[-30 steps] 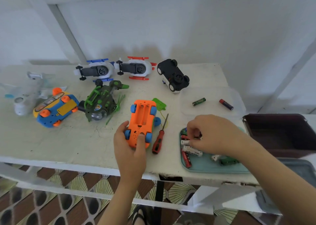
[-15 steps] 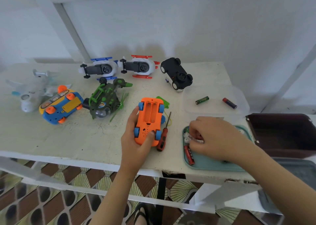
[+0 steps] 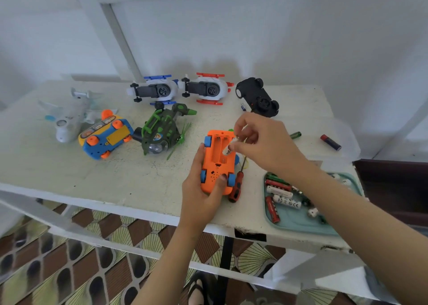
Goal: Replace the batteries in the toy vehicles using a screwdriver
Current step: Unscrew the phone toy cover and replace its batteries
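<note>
since none of the toys at the left of the frame is being worked on, they sit back on the table (image 3: 69,172). a pale toy plane (image 3: 69,117) is at the far left, then a blue and yellow toy car (image 3: 105,135) and a green toy helicopter (image 3: 162,131). along the upper edge lie a blue-trimmed white toy (image 3: 155,90), a red-trimmed white toy (image 3: 206,89) and a black toy car (image 3: 257,97).

near the centre the orange toy car (image 3: 216,165) lies upside down, so its battery bay faces up with the cover off. the left hand (image 3: 201,193) grips its near end. the fingers curl along the left flank and the thumb presses by the rear wheel, most likely to stop the car sliding while a cell goes in.

the right hand (image 3: 261,142) reaches in from the lower right and pinches a white battery (image 3: 228,150) between thumb and fingertips. the battery is tilted, its lower end at the right side of the bay. i cannot tell whether it has seated.

the screwdriver (image 3: 236,186) lies idle just right of the car, handle toward the viewer.

the right hand hides the car's far right corner and most of a green piece (image 3: 231,130) behind it, probably the bay cover. the forearm covers part of the teal tray (image 3: 301,226) of batteries at lower right. a green battery (image 3: 295,134) and a red-and-blue battery (image 3: 330,142) lie loose on what may be a clear lid, hard to make out.
</note>
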A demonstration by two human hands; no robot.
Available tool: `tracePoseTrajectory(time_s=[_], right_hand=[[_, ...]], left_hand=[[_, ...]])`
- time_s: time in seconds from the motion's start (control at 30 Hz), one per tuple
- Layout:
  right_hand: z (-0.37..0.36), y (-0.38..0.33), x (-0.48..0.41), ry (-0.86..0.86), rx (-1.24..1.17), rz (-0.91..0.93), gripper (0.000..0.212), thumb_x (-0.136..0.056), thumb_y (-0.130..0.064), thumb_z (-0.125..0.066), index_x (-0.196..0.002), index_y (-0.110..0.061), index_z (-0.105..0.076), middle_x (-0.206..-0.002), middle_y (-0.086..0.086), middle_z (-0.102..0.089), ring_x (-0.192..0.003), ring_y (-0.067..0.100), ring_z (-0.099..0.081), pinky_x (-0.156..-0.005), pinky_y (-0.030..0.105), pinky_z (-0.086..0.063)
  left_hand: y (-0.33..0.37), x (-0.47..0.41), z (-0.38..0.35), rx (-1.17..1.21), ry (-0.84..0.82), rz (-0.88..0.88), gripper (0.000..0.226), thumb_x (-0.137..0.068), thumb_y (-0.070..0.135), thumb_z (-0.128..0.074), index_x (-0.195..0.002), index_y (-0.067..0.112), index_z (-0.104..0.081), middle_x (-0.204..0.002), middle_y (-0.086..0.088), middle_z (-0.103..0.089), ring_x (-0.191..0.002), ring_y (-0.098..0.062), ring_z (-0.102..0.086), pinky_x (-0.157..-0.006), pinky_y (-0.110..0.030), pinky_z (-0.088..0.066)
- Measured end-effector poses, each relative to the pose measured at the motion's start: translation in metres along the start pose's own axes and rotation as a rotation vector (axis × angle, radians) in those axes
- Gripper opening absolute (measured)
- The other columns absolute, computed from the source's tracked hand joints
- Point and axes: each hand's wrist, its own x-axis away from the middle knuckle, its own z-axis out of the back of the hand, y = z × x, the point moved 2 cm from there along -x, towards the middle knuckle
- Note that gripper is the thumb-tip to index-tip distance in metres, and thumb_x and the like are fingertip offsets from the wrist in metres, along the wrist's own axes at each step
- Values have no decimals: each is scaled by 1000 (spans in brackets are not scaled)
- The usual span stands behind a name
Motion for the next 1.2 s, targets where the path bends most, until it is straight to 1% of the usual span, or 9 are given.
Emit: tracePoseTrajectory(time_s=[0.1,0.3,0.43,0.53,0.6,0.7,0.83,1.07,1.2], right_hand=[[-8,-2,-6,53,89,47,12,-82,-17,-70,-89,-21,-61,-77,-11,-64,-68,6,-57,-62,13,-44],[-21,1,-9,36,245,177,13,-88,-19,-63,-100,-16,-67,-86,-1,-65,-78,13,-57,-73,34,-50],[-27,10,-11,121,309,216,16,-86,-21,-66,-99,-13,-71,-95,1,-60,-86,14,-54,-72,26,-44],[-29,12,-6,169,344,229,20,-86,-21,-68,-104,-13,-70,-97,2,-61,-86,13,-51,-74,22,-39],[-29,11,-5,202,338,225,22,-83,-20,-70,-105,-14,-69,-97,2,-63,-88,17,-56,-77,27,-43],[-30,10,-5,227,343,247,10,-80,-21,-70,-88,-14,-68,-89,2,-64,-80,21,-57,-74,36,-46],[-32,13,-1,208,505,321,14,-85,-24,-59,-85,-13,-67,-92,4,-63,-78,24,-56,-68,37,-44],[-33,25,3,88,620,381,29,-92,-28,-45,-92,-12,-69,-114,10,-63,-98,28,-58,-80,38,-42],[-20,28,4,66,438,286,33,-92,-30,-46,-111,-19,-71,-124,7,-60,-114,22,-52,-95,30,-34]], left_hand=[[1,-1,0,7,-6,-13,69,-85,40,-53,-146,17,-30,-94,15,-62,-70,4,-61,-59,-7,-44],[1,1,1,7,5,-9,68,-83,41,-53,-144,19,-30,-95,16,-61,-76,4,-62,-60,-7,-45],[1,0,0,-8,7,-3,64,-86,33,-58,-143,20,-30,-91,15,-60,-72,4,-61,-58,-7,-44],[1,0,1,-12,12,-4,67,-83,42,-54,-143,23,-30,-87,13,-60,-68,3,-60,-57,-7,-43],[1,0,1,-13,10,-2,68,-82,45,-51,-143,23,-30,-89,13,-60,-68,2,-61,-56,-7,-43],[-1,0,1,-16,11,-4,67,-82,45,-50,-142,24,-30,-87,13,-60,-66,0,-60,-55,-7,-43],[-2,0,1,-15,11,1,69,-82,45,-51,-143,22,-31,-83,12,-60,-63,1,-59,-55,-7,-43],[1,1,1,-29,6,6,65,-84,36,-57,-143,22,-31,-87,14,-60,-67,3,-60,-56,-8,-43],[3,1,1,-23,6,0,67,-82,44,-55,-142,26,-30,-98,16,-60,-74,5,-62,-59,-6,-44]])
